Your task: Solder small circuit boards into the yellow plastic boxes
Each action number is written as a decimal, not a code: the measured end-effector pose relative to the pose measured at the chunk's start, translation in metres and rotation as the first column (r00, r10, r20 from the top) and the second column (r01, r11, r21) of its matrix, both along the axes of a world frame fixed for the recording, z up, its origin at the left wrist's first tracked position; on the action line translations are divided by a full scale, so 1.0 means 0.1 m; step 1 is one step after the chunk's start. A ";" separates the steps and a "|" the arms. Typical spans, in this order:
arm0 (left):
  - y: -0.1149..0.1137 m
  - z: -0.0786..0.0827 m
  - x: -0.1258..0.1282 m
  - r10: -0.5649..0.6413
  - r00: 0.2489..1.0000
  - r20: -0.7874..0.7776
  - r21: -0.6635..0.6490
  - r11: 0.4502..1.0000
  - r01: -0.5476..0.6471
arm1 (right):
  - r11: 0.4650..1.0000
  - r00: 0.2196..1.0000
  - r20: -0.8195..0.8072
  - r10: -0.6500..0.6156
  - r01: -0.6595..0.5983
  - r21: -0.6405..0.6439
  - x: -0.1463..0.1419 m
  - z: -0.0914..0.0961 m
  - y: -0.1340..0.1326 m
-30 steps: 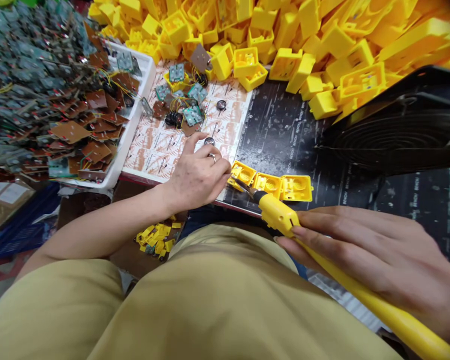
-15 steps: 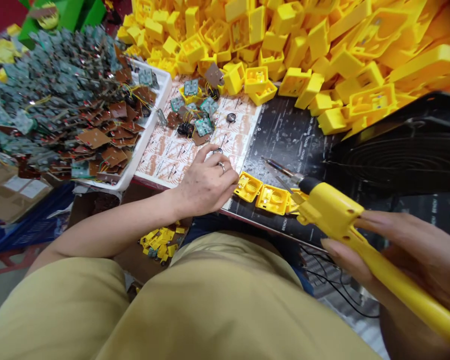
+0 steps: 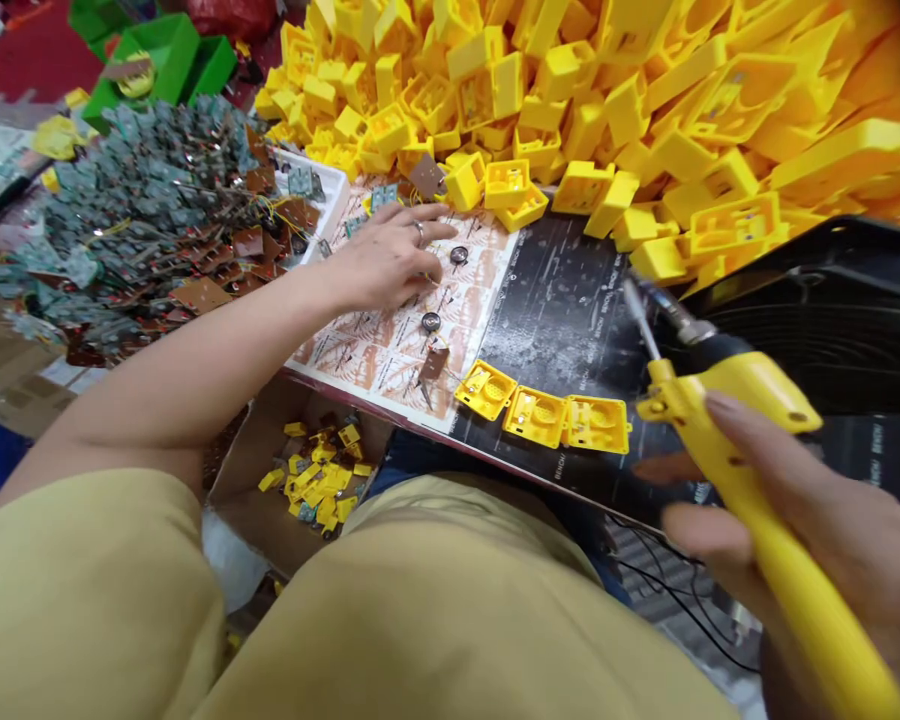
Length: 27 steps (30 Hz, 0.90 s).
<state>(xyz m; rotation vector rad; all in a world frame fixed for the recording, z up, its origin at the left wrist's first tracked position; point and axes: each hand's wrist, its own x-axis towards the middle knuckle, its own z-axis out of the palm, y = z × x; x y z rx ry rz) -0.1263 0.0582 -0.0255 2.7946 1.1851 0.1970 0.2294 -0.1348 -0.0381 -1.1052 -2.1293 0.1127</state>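
My left hand (image 3: 390, 255) reaches palm down over the small circuit boards on the patterned sheet, its fingers spread and mostly covering them. A small round speaker (image 3: 459, 256) lies just right of its fingertips. Closer to me is another speaker (image 3: 430, 322), and below it a brown circuit board (image 3: 435, 364) with thin wires lies beside a row of three open yellow cases (image 3: 536, 415). My right hand (image 3: 832, 500) grips a yellow soldering gun (image 3: 754, 475), whose metal tip points up and left, apart from the cases.
A white foam tray (image 3: 334, 205) heaped with circuit boards stands at the left. Yellow housings (image 3: 540, 80) pile up along the back. A black fan-like frame (image 3: 832, 310) stands at the right. Below the table edge, a cardboard box (image 3: 270, 520) holds yellow parts.
My left hand has moved from the leftmost case up and left to the boards. The brown board beside the cases is now uncovered. The soldering gun has shifted right, away from the cases.
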 end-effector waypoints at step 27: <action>-0.90 0.19 0.65 0.089 0.995 -0.051 -0.343 0.934 -0.101 | 1.000 1.000 0.006 0.019 -0.019 0.010 -0.10 0.21 -0.09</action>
